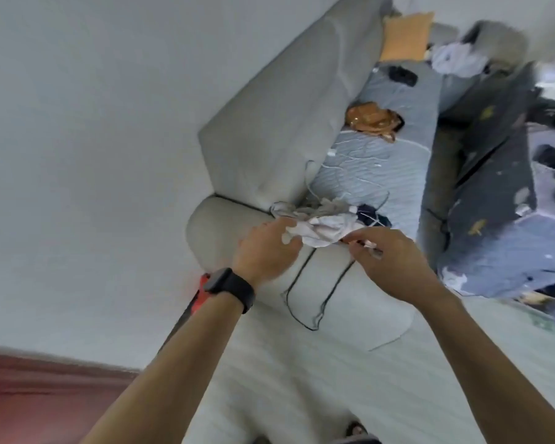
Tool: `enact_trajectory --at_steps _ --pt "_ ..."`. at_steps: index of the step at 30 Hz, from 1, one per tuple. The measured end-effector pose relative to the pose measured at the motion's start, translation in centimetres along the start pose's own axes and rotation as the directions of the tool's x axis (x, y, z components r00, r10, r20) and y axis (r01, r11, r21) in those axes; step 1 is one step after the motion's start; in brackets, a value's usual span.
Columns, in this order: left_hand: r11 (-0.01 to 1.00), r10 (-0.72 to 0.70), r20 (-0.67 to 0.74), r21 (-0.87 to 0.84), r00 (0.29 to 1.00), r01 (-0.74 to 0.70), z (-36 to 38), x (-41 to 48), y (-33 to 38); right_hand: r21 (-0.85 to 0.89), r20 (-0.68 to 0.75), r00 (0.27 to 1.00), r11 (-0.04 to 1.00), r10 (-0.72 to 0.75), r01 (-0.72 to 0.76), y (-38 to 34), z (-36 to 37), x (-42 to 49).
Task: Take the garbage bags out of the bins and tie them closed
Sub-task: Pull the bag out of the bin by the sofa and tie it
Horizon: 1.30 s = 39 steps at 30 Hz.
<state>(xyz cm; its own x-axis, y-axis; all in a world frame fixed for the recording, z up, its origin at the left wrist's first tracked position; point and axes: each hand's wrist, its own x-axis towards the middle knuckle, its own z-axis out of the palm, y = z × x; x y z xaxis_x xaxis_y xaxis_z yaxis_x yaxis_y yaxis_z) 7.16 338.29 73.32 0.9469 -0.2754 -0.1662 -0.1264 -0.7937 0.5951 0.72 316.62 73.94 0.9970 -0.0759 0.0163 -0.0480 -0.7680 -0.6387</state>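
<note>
No bin or garbage bag is plainly visible; the view is tilted and blurred. My left hand (269,248), with a black watch on the wrist, grips one end of a crumpled white wad (327,232) lying on the grey sofa armrest (225,225). Whether the wad is cloth, tissue or thin plastic I cannot tell. My right hand (394,264) is just right of the wad and pinches a small thin pinkish scrap (370,246) between thumb and fingertips. More crumpled grey-white stuff and thin cords (305,209) lie behind the wad.
A black cable (314,302) loops over the armrest. On the blue-grey seat cover lie a shiny orange-brown bag (372,118) and a black object (401,75). An orange cushion (404,36) leans at the far end. Dark patterned fabric (500,174) is at the right, a red object (202,290) by my left wrist.
</note>
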Motion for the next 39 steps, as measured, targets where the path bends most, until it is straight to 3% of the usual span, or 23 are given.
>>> enact_trajectory --at_steps 3,8,14,21,30,35,39 --pt "0.981 0.196 0.109 -0.016 0.975 -0.195 5.1 0.3 9.7 -0.046 -0.188 0.978 0.994 0.091 -0.102 7.1 -7.2 -7.4" --pt "0.848 0.486 0.264 0.090 0.834 -0.522 17.7 -0.4 26.8 -0.027 -0.419 0.836 0.915 0.354 -0.402 19.0 -18.2 -21.5" --pt "0.625 0.681 0.433 0.075 0.590 -0.777 35.9 -5.8 50.2 0.038 -0.635 0.575 0.764 0.516 -0.644 34.6 -32.3 -38.6" --pt "0.451 0.776 0.499 -0.011 0.385 -0.893 53.7 -11.1 73.3 0.120 -0.719 0.385 0.650 0.578 -0.751 50.6 -48.2 -51.3" --pt "0.361 0.820 0.512 -0.113 0.257 -0.925 70.5 -10.1 95.5 0.089 -0.743 0.351 0.604 0.570 -0.792 68.2 -63.7 -55.9" --pt "0.278 0.862 0.466 -0.109 0.198 -0.954 80.5 -5.7 107.6 0.022 -0.738 0.402 0.614 0.542 -0.789 81.6 -73.3 -53.7" --pt "0.278 0.845 0.494 -0.079 0.205 -0.957 88.1 0.2 118.0 -0.019 -0.706 0.435 0.598 0.559 -0.801 92.6 -83.0 -50.4"
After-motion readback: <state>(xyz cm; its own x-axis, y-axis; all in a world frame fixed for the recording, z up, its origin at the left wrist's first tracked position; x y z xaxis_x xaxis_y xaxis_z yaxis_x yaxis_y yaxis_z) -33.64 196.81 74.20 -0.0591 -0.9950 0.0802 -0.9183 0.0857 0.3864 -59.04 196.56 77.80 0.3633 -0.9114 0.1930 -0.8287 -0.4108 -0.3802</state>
